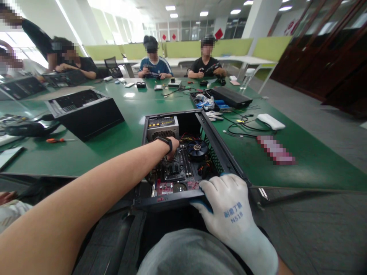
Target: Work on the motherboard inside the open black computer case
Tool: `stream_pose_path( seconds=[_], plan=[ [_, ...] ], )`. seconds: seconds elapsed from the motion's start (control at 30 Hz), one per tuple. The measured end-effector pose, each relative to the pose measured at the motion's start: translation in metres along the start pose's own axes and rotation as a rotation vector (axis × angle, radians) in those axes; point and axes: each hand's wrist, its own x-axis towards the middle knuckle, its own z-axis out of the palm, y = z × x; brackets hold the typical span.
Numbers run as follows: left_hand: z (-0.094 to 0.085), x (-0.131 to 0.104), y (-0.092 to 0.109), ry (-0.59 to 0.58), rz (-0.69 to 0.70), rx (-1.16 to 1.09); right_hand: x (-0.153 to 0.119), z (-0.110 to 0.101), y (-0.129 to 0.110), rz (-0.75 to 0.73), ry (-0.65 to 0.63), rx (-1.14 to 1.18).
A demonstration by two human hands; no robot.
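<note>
An open black computer case (pixel 223 152) lies on its side at the near edge of the green table. My left hand (pixel 172 148), bare with a dark band on the wrist, reaches down inside it over the motherboard (pixel 179 162); its fingers are mostly hidden. Close by sit the power supply (pixel 163 128) and a round black cooling fan (pixel 197 149). A red circuit board (pixel 166 187) shows along the near side. My right hand (pixel 225 204), in a white work glove, is closed around the near right edge of the case, thumb below the rim.
Another black case (pixel 88 114) stands tilted at left, near an orange screwdriver (pixel 56 140). Behind my case is a tray with blue-white gloves (pixel 205 102). Black cables (pixel 243 124), a white pouch (pixel 271 121) and a red packet (pixel 275 149) lie at right. Several people sit across the table.
</note>
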Motion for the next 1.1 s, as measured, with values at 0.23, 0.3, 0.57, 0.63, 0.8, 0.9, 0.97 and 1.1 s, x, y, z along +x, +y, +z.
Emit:
stream_pose_path(
  seconds=[0.23, 0.3, 0.57, 0.63, 0.8, 0.9, 0.97, 1.1],
  plan=[
    [-0.001, -0.004, 0.002, 0.005, -0.008, 0.005, 0.000, 0.001, 0.003, -0.028, -0.006, -0.010],
    [-0.003, -0.006, 0.003, -0.003, -0.005, 0.008, 0.000, 0.001, 0.004, -0.036, 0.004, -0.006],
    [-0.005, -0.009, 0.004, 0.000, -0.008, -0.006, 0.000, 0.003, 0.003, -0.037, 0.010, -0.013],
    [-0.006, -0.010, 0.004, -0.012, -0.013, -0.007, -0.001, 0.004, 0.004, -0.033, 0.001, -0.012],
    [-0.005, -0.010, 0.003, 0.002, -0.007, -0.023, -0.002, 0.004, 0.004, -0.030, -0.004, -0.007],
    [-0.004, -0.009, 0.002, 0.020, 0.004, -0.041, -0.001, 0.003, 0.003, -0.028, 0.001, -0.009],
    [-0.004, -0.008, 0.002, 0.014, 0.006, -0.033, 0.000, 0.003, 0.003, -0.032, 0.013, -0.007],
    [-0.003, -0.005, 0.000, -0.004, 0.019, -0.015, 0.000, 0.003, 0.003, -0.037, 0.026, -0.003]
  ],
)
